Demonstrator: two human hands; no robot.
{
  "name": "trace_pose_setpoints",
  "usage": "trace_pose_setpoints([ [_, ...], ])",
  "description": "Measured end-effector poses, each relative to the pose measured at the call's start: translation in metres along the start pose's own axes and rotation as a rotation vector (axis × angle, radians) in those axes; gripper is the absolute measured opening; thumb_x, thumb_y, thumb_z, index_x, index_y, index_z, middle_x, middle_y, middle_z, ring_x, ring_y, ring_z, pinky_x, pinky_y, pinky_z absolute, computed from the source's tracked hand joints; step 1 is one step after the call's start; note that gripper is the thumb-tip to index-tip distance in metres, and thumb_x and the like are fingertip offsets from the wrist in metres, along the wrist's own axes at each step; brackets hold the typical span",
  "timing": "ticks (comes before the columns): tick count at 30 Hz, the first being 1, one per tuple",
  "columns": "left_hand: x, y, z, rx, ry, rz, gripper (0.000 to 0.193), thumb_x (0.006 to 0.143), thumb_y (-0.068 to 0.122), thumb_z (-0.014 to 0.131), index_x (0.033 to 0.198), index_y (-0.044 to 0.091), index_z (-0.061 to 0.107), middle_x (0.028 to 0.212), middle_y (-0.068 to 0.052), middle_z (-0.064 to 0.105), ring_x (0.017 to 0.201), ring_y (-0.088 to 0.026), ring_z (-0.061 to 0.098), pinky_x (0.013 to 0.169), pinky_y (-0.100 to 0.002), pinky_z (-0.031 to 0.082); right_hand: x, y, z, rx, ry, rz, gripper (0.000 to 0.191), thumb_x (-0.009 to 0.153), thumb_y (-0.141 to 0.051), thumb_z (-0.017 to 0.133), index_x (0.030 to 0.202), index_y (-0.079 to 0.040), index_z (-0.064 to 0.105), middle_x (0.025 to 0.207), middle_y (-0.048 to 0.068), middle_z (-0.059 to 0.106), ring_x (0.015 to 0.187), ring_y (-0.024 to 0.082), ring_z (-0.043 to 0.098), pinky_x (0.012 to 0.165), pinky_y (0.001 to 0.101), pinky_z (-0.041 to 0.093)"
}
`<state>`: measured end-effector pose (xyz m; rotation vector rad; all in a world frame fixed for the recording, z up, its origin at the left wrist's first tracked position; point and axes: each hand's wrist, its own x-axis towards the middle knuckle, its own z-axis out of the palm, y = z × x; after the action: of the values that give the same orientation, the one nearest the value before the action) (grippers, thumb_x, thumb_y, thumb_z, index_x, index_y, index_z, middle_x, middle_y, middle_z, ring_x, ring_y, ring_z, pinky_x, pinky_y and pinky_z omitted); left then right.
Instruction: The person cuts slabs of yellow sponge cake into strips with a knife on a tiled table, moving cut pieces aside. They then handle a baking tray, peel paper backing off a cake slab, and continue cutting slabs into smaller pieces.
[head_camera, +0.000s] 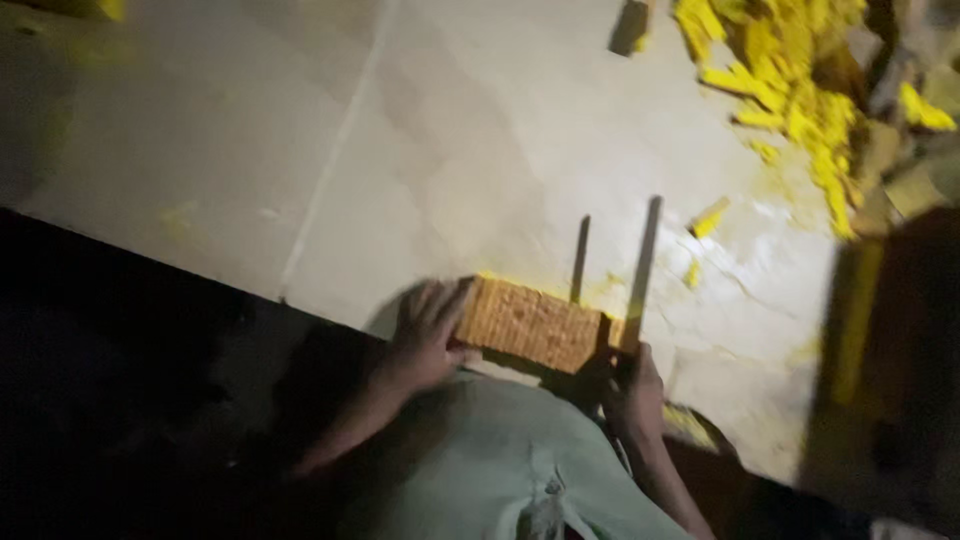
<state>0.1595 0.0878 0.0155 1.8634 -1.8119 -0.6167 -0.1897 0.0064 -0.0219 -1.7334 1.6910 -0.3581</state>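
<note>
While the view is dim and smeared by motion, the main things can still be made out: an orange-brown block (532, 323) with a rough, grainy face lies on the pale worktop (450, 150), close to its near edge and just in front of the person's body. Its long side runs from the upper left down to the lower right. At the block's left end, the left hand (428, 335) lies spread wide, fingers pressed against that end, holding it in place rather than wrapping round it. At the right end, the right hand (634, 390) is curled closed around the lower part of a long, thin dark blade (643, 268), which stands up from the hand beside the block's right end; whether the blade touches the block cannot be told. A second thin dark strip (580, 258) rises just left of the blade, behind the block, and may be its shadow. A pale green garment (480, 460) covers the person's front at the bottom of the view. Well away, at the upper right of the worktop, lies a heap of bright yellow scraps (790, 80), with a few loose yellow bits (708, 218) scattered between that heap and the blade.
</note>
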Motion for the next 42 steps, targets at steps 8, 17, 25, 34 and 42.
trace_pose_setpoints([
  [8,0.013,-0.173,-0.053,-0.027,0.256,-0.222,0.086,0.08,0.015,0.084,0.155,0.014,0.042,0.153,-0.025,0.044,0.141,-0.045,0.04,0.114,-0.054,0.036,0.072,-0.19,0.095,0.031,-0.164,0.103,0.029,0.085,-0.012,0.071,0.109,-0.006,0.056,0.088,0.017,0.073,0.079,0.029,0.073,0.071,0.0419,0.056],
  [17,0.137,-0.379,-0.183,0.045,0.49,-0.385,0.069,0.101,0.0,0.058,0.163,0.006,0.029,0.16,-0.027,0.038,0.148,-0.047,0.036,0.123,-0.059,0.03,0.229,-0.409,0.257,0.611,-0.473,-0.079,0.032,0.087,0.005,0.055,0.117,-0.006,0.053,0.1,0.004,0.065,0.096,0.021,0.07,0.082,0.0335,0.058],
  [25,0.221,-0.465,-0.209,0.205,0.645,-0.494,0.065,0.119,-0.002,0.045,0.17,0.009,0.005,0.17,-0.027,-0.004,0.162,-0.047,0.004,0.136,-0.056,0.024,0.277,-0.436,0.271,0.529,-0.582,0.116,0.027,0.094,0.001,0.054,0.12,-0.007,0.056,0.089,0.007,0.066,0.075,0.023,0.069,0.066,0.0364,0.058],
  [34,0.183,-0.319,-0.147,0.526,0.251,-0.357,0.055,0.101,0.022,0.059,0.149,0.01,0.036,0.166,-0.027,0.024,0.156,-0.053,0.006,0.118,-0.08,0.008,0.132,-0.274,0.173,0.18,-0.267,0.018,0.027,0.102,-0.023,0.058,0.123,-0.006,0.055,0.096,0.019,0.077,0.091,0.033,0.077,0.075,0.0425,0.058],
  [42,0.015,-0.075,0.01,0.33,-0.01,0.002,0.079,0.093,0.036,0.06,0.157,0.001,0.031,0.164,-0.038,0.014,0.151,-0.06,0.008,0.118,-0.072,0.008,-0.058,-0.086,0.067,0.296,0.023,0.3,0.025,0.099,-0.026,0.061,0.117,-0.009,0.065,0.087,0.015,0.076,0.073,0.032,0.074,0.069,0.0406,0.057],
])
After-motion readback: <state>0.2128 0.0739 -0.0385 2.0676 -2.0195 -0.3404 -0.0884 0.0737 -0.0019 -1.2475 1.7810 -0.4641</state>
